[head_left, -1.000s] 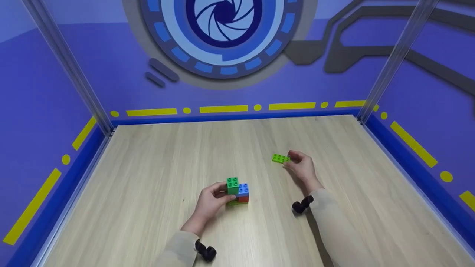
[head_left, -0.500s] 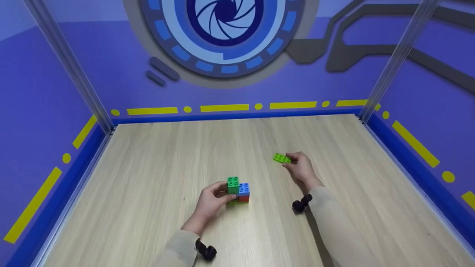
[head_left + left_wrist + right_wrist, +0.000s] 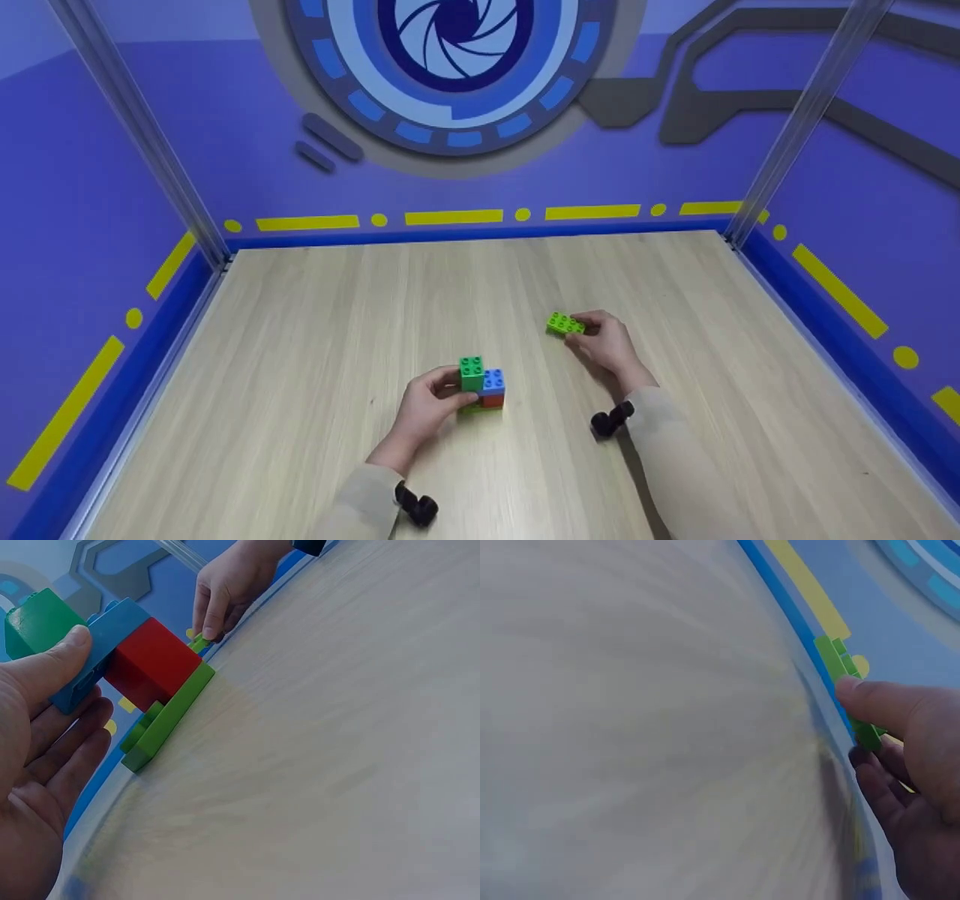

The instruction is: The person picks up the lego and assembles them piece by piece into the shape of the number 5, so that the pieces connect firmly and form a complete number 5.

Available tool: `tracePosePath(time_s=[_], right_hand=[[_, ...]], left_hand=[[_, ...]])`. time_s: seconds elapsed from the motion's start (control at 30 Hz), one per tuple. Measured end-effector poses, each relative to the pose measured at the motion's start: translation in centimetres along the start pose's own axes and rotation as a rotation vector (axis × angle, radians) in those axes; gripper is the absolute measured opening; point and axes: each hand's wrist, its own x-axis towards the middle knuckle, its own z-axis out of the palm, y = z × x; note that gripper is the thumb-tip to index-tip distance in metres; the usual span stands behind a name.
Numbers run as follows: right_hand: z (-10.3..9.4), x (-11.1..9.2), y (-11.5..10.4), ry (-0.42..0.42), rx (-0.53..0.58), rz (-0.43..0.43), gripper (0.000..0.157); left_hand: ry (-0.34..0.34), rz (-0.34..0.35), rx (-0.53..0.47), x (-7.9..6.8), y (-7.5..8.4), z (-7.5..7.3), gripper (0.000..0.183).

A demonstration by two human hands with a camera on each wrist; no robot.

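My left hand (image 3: 427, 409) grips a small stack of toy building bricks. On top sits a green brick (image 3: 471, 373), over one end of a blue brick (image 3: 120, 626). Beneath the blue one is a red brick (image 3: 154, 664), and a flat light green brick (image 3: 176, 716) forms the base on the table. The left thumb presses where green and blue meet, and its other fingers lie behind. Farther off to the right, my right hand (image 3: 606, 343) pinches another flat light green brick (image 3: 564, 324) by its end. In the right wrist view, this brick (image 3: 829, 660) shows edge-on under the thumb.
Both hands work over a wooden table (image 3: 315, 337). Purple-blue panels with yellow markings (image 3: 454, 217) enclose its back and sides, with metal posts (image 3: 169, 157) at the back corners. A black wrist camera (image 3: 416, 506) is strapped to each sleeve.
The right hand has shifted slightly left and nearer, and the flat light green brick has turned a little in its fingers. My left hand and the stack stay in place.
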Motion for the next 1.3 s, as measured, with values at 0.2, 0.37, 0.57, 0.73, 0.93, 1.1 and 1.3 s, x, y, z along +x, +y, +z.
tracePosePath(time_s=[0.2,0.37,0.57,0.73,0.93,1.1,1.3], right_hand=[[0.3,-0.5,-1.3,-0.036,0.049,-0.004,0.043],[0.7,-1.3,-2.8,-0.070,0.115,-0.014,0.041],[1.1,-2.2,-4.8,-0.123,0.186,-0.011,0.039],[1.4,-2.9,-6.5,-0.141,0.143,-0.078,0.038],[1.5,-4.0,-8.5,-0.200,0.110,-0.165,0.035],[1.7,-4.7,-9.7,-0.265,0.129,-0.288,0.034],[2.1,-5.4,-10.8,-0.339,0.165,-0.368,0.034]], left_hand=[[-0.001,-0.003,0.007,0.0,0.0,0.0,0.049],[-0.006,0.001,0.015,0.0,0.1,0.0,0.049],[-0.021,0.000,0.007,-0.1,0.1,-0.1,0.052],[-0.022,0.010,-0.005,0.0,0.2,-0.1,0.056],[0.008,0.038,-0.044,0.0,0.8,0.1,0.056],[0.042,0.088,-0.066,-0.1,1.3,0.4,0.053],[0.067,0.095,-0.066,-0.1,1.4,0.5,0.047]])
